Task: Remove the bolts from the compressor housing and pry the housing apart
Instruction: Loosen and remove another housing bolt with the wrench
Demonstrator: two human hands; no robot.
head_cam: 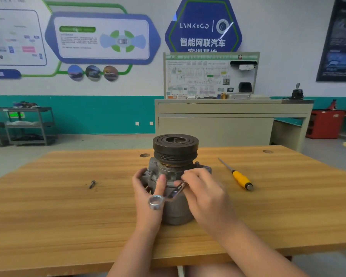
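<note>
Both bare forearms reach forward side by side, wrists raised. The left hand (pixel 146 188) stands edge-on, its fingers (pixel 160 183) curled around what it steadies, thumb wrapped to the far side. The right hand (pixel 205 191) lies palm down, its fingers bent and pinched together at the tips, knuckles uppermost.
</note>
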